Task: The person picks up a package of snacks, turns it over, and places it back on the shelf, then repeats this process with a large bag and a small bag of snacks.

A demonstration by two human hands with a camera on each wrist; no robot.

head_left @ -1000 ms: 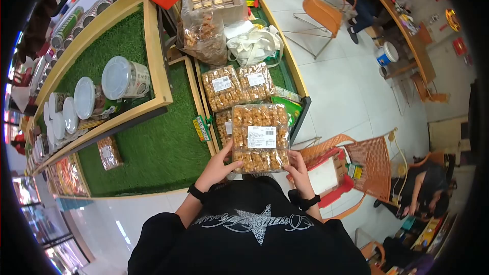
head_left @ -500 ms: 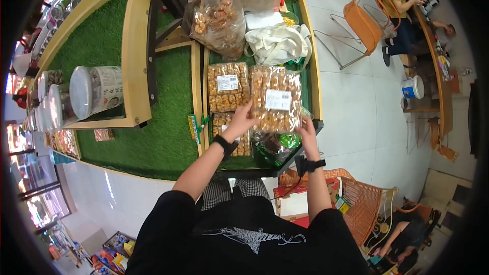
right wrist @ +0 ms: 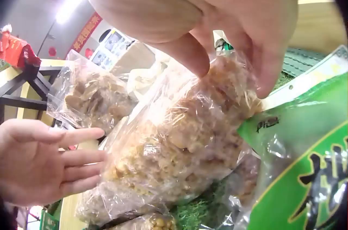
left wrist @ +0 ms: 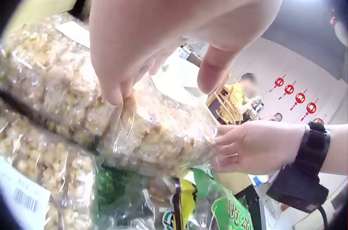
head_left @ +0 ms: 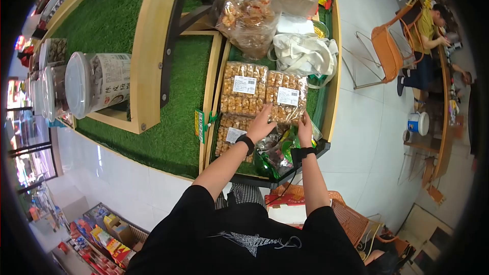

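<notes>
one snack pack (head_left: 288, 81), apparently being seated beside another pack (head_left: 238, 103): left grip (head_left: 261, 126) straight-fingered against it, right grip (head_left: 305, 131) pinching its edge; release should be level.

And it's away from the black shirt, forward and down: the clear-wrapped, golden-brown snack pack with a white label (head_left: 286, 97) now covers the spot where 1 similar pack showed, exposing more shiny green plastic packaging (head_left: 279, 152).
</notes>
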